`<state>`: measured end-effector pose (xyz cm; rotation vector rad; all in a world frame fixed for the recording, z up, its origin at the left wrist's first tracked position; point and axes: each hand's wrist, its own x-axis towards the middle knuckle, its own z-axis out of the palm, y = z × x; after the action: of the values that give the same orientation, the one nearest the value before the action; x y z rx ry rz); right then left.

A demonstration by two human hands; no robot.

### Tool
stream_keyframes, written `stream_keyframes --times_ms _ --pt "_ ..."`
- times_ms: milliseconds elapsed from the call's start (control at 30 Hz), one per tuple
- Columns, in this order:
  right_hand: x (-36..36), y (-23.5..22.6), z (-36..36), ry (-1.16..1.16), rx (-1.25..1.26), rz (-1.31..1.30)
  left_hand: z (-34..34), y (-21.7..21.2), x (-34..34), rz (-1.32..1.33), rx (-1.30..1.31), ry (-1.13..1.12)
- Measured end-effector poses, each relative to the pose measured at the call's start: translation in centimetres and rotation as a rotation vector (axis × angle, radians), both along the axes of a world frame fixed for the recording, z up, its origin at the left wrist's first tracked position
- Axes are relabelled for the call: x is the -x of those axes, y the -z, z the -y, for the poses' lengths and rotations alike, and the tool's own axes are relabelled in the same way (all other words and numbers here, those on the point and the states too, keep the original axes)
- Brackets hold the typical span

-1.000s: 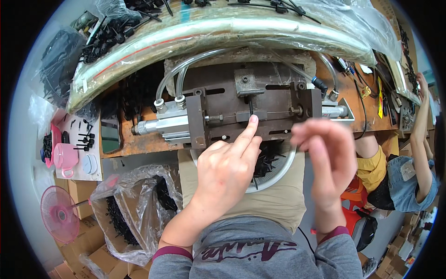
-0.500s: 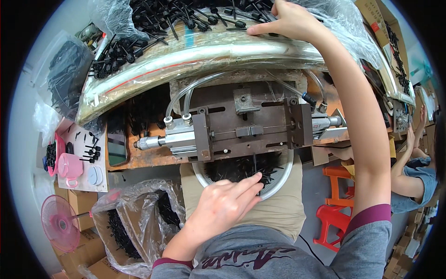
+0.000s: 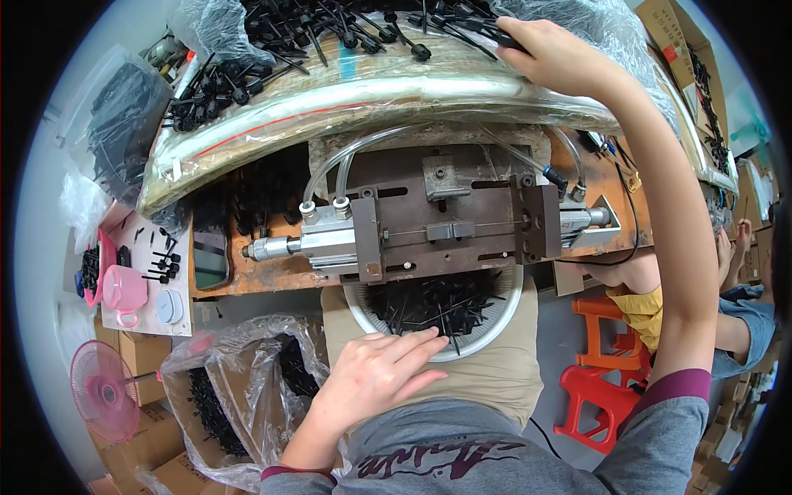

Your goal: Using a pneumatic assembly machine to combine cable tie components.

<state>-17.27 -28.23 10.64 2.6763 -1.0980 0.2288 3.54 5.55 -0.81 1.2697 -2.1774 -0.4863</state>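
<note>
My right hand (image 3: 565, 59) reaches to the far side, its thumb and fingers closed on a black stemmed plastic part (image 3: 505, 36) at the edge of a heap of similar parts (image 3: 297, 25). My left hand (image 3: 375, 371) is at the near rim of a round pale basket (image 3: 360, 318) on my lap, fingers stretched out and holding nothing. Just past its fingertips, a thin black part (image 3: 453, 337) stands out from the many black parts (image 3: 412, 304) in the basket. Between my hands is a brown metal fixture (image 3: 478, 177) with a small grey block (image 3: 450, 232) at its middle.
Silver air cylinders (image 3: 328, 239) with clear hoses (image 3: 338, 165) flank the fixture. The heap lies on a plastic-wrapped padded ledge (image 3: 396, 92). Left are a pink mug (image 3: 125, 289), a pink fan (image 3: 105, 391) and a plastic-lined box (image 3: 247, 388). Red stools (image 3: 601, 404) and another person (image 3: 738, 330) are at right.
My left hand has drawn back slightly left and nearer, and the part by its fingertips now sits lower, over the basket. My right hand has shifted right and closed on a part.
</note>
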Motion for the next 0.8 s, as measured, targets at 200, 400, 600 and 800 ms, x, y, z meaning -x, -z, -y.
stream_keyframes --times_ms 200,400,600,800 --pt "1.1 -3.2 -4.1 -0.096 -0.332 0.204 1.0 -0.3 1.0 -0.142 0.045 0.007" --pt "0.4 -0.7 -14.3 -0.518 -0.679 0.295 2.9 -1.5 0.6 -0.989 -0.231 -0.170" --pt "1.7 2.1 -18.7 -0.503 -1.135 0.184 4.1 -2.9 -0.1 -1.064 -0.625 0.008" --pt "3.7 3.9 -18.7 -0.308 -1.126 0.451 3.4 -2.4 -0.6 -1.346 -0.623 0.004"
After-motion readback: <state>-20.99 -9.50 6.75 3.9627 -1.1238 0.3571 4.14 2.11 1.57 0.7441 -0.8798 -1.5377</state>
